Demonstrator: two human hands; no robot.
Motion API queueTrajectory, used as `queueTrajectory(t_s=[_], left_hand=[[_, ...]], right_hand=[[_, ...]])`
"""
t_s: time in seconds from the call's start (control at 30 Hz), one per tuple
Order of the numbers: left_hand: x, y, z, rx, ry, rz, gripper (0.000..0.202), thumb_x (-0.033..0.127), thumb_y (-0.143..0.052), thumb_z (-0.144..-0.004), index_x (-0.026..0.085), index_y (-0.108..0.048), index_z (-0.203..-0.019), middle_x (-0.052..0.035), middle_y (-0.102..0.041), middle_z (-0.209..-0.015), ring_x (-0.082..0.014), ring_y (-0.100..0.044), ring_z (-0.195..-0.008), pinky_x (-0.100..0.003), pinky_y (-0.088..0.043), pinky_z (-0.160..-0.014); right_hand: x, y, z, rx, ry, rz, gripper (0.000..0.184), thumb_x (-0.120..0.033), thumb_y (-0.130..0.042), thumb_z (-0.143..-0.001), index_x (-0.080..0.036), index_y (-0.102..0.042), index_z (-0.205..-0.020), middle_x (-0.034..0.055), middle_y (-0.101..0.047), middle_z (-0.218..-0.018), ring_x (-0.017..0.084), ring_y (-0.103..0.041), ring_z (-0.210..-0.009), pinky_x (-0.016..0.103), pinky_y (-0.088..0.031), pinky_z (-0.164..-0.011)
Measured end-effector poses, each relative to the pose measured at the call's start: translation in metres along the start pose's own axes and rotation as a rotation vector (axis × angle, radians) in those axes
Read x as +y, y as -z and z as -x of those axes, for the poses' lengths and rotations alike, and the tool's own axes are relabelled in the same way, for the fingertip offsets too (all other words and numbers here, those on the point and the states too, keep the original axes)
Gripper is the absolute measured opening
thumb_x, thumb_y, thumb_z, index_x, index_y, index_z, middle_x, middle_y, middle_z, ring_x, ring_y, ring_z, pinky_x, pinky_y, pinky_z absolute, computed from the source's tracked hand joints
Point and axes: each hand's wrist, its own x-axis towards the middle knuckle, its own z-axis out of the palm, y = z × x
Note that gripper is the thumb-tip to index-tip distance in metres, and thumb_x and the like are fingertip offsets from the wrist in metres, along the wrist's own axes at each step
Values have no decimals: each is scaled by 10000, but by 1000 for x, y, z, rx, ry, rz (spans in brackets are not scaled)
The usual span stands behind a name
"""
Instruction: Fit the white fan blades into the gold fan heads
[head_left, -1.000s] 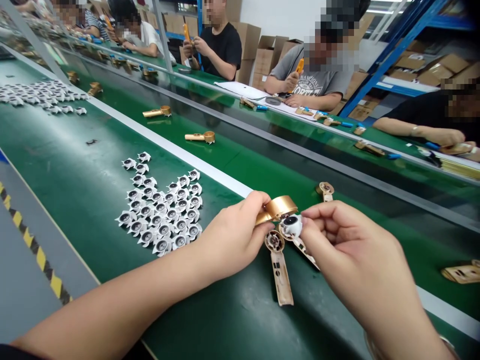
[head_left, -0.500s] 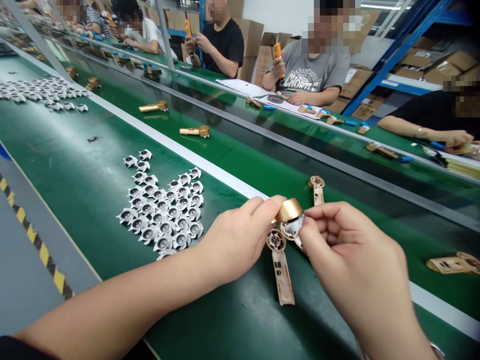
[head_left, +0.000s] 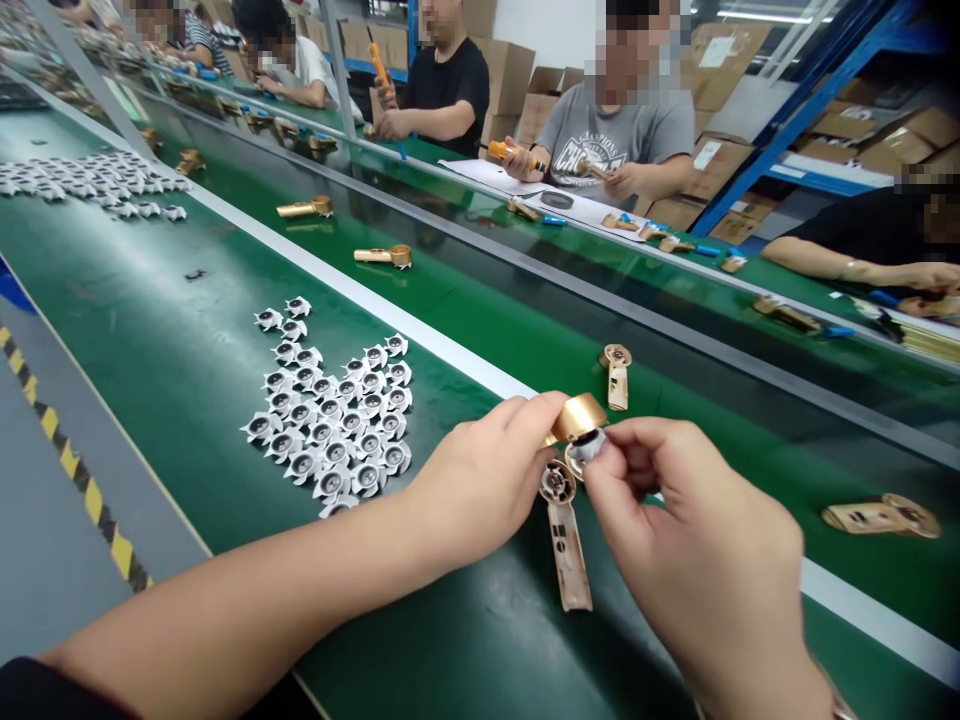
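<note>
The left hand [head_left: 480,480] pinches a gold housing [head_left: 579,415] by its rim, fingers closed on it, just above the green surface [head_left: 187,400]. The right hand [head_left: 705,540] has thumb and forefinger shut on a small white fan wheel [head_left: 589,447], which touches the housing's underside. The wheel looks to be mid-fitting, and seating it calls for keeping it centred and square. A beige handle shell [head_left: 566,540] lies just beneath.

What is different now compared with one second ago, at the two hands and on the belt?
The right hand brought the white impeller up against the gold housing held by the left hand; earlier they were apart. The belt part behind the hands and the belt part at the right moved left. The impeller pile and the beige shell below the hands stayed.
</note>
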Motion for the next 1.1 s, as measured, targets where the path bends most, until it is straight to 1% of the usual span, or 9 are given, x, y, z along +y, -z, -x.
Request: queueTrajectory(t_s=[0.13, 0.27, 0.37, 0.57, 0.67, 0.77, 0.87, 0.97, 1.1], left_hand=[[0, -5, 1, 20, -12, -92, 337, 202, -384, -987, 241, -383, -1322, -60, -602, -1208, -240, -638, -1048, -375, -550, -841], [-3, -10, 3, 40, -69, -187, 414, 156, -357, -964, 242, -317, -1367, -76, -589, -1164, -241, -660, -928, -363, -557, -719], [-4, -9, 2, 13, -73, -170, 406, 152, -364, -960, 246, -325, -1353, -71, -584, -1164, -246, -656, -958, -364, -557, -740], [3, -11, 3, -36, -32, -14, 383, 166, -375, -956, 204, -352, -1336, -104, -578, -1213, -271, -636, -1038, -406, -539, -832], [4, -9, 1, -35, 21, 106, 325, 199, -403, -967, 210, -388, -1291, -88, -603, -1177, -242, -635, -996, -363, -527, -808], [-3, 10, -7, 16, 24, 204, 272, 236, -439, -980, 222, -409, -1250, -54, -623, -1135, -199, -624, -992, -308, -506, -822], [-18, 41, -24, 91, 49, 19, 254, 321, -386, -1018, 217, -423, -1247, -51, -627, -1101, -200, -620, -967, -316, -492, -814], [-40, 64, -56, 72, 148, -399, 321, 362, -298, -1037, 183, -439, -1263, -91, -608, -1098, -233, -619, -947, -346, -485, -789], [-75, 60, -105, 12, 302, -663, 422, 271, -334, -1014, 156, -385, -1416, -169, -535, -1252, -290, -603, -1043, -397, -481, -836]], right_hand=[[-1, -2, 2, -15, -129, -103, 52, -256, -608, -869, -228, -575, -898, -29, -681, -673, 130, -649, -539, 219, -435, -487], [-3, -5, 0, -47, -464, -466, 247, -260, -650, -841, -251, -498, -1035, -49, -675, -683, 143, -672, -560, 197, -492, -480], [-3, -7, -1, -70, -550, -646, 336, -227, -615, -850, -264, -415, -1117, -68, -638, -637, 148, -641, -518, 199, -477, -437], [-6, -9, 3, 62, -240, -340, 260, -191, -540, -871, -189, -446, -1114, -44, -580, -622, 135, -617, -533, 234, -496, -525], [-6, -12, 4, 23, -216, -492, 331, -208, -529, -919, -191, -413, -1229, -22, -622, -727, 139, -639, -613, 250, -513, -583], [-4, -15, 4, -98, -191, -735, 494, -243, -511, -956, -223, -291, -1397, 42, -646, -994, 170, -668, -856, 311, -550, -743], [-10, -21, 6, -270, -112, -680, 400, -235, -497, -962, -232, -411, -1352, 51, -631, -1019, 191, -640, -899, 364, -532, -801], [-28, -31, 15, -502, 27, -535, 195, -163, -521, -930, -201, -625, -1091, 57, -655, -952, 216, -620, -906, 391, -507, -833], [-62, -47, 29, -724, 62, -572, 218, -97, -520, -906, -167, -700, -1006, 79, -665, -955, 225, -609, -937, 375, -503, -871]])
